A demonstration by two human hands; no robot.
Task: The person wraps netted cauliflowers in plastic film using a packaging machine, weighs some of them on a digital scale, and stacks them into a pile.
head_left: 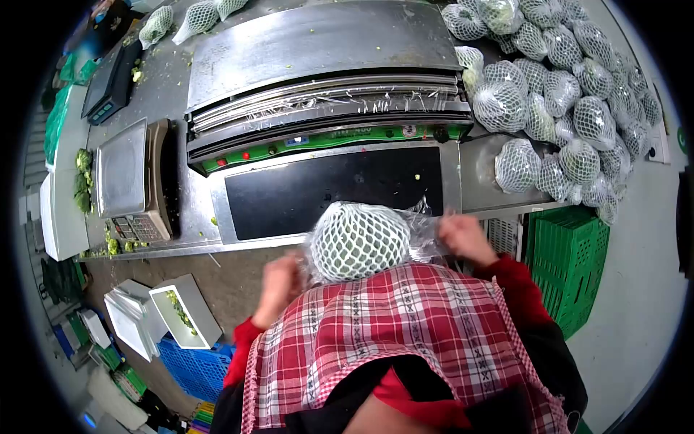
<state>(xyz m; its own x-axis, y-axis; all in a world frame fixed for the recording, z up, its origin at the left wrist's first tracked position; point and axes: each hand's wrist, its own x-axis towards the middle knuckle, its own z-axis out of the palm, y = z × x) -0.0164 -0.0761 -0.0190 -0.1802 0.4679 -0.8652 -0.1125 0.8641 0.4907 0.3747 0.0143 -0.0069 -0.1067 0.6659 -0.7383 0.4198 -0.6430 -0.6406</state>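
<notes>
A pale green, roundish vegetable head in a white foam net (361, 242) is in front of my apron, at the near edge of the wrapping machine. Clear plastic film (423, 235) surrounds it and sticks out crumpled on both sides. On the right, my right hand (468, 239) is closed on a gathered end of the film. My left hand (280, 283), slightly blurred, is closed at the film's left side, low beside the net. The black plate (332, 188) of the wrapping machine (325, 119) lies just beyond the vegetable.
Many netted, wrapped heads (578, 94) are piled at the right. A weighing scale (134, 181) stands on the left of the steel table, with a second black device (112, 83) behind. Green crates (567, 267) stand below right; a white box (186, 311) and blue crate (191, 369) below left.
</notes>
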